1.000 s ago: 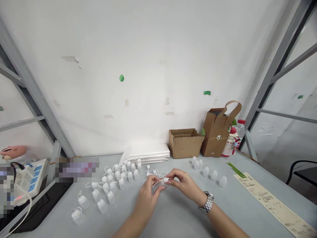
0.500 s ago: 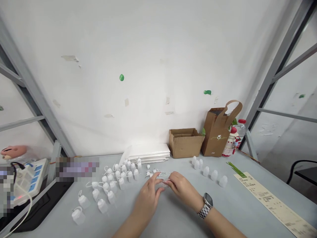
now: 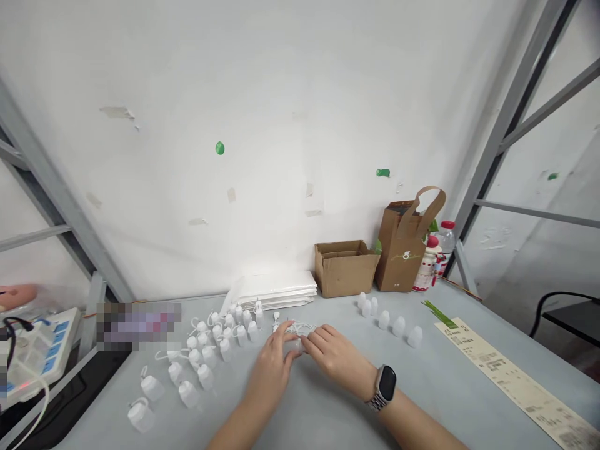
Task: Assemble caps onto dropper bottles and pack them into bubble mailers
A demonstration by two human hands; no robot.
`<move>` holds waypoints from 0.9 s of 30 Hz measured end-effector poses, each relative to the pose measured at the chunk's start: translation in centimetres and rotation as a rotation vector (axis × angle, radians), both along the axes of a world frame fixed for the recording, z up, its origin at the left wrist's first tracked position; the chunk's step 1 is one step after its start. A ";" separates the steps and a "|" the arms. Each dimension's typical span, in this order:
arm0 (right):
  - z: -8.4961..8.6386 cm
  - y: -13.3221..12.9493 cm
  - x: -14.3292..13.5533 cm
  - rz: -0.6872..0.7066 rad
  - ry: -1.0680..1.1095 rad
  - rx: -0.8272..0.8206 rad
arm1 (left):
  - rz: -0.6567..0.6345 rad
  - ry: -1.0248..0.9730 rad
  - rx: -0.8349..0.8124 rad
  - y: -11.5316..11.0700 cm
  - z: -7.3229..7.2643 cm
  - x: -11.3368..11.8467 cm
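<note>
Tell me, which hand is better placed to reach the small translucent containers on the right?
The right hand, I'd say: it is nearer those translucent containers, on their side. The left hand lies beyond it, nearer the looped containers. Both hands are busy at one small translucent piece, though.

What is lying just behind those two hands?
Beyond the left hand and right hand, white cords and a small white cap show, with a white stack farther back. The hands cover whatever lies directly behind them.

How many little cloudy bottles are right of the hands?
6: three bottles clustered near the cardboard box, three in a slanting row left of the paper strip. None looks hidden.
</note>
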State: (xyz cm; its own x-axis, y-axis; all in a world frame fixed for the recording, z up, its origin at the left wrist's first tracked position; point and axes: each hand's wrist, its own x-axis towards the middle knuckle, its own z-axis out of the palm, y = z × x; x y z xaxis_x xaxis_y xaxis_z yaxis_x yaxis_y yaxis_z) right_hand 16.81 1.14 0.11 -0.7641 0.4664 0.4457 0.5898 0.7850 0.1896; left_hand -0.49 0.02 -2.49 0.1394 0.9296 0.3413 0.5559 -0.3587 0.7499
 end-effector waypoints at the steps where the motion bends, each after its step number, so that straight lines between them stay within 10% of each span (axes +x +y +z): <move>1: -0.1 0.0 0.0 -0.001 -0.004 0.004 | -0.001 0.003 0.002 0.0 0.0 0.0; 27: -1.4 0.1 -0.5 -0.214 0.577 -0.787 | -0.036 0.126 0.153 -0.3 -0.3 0.2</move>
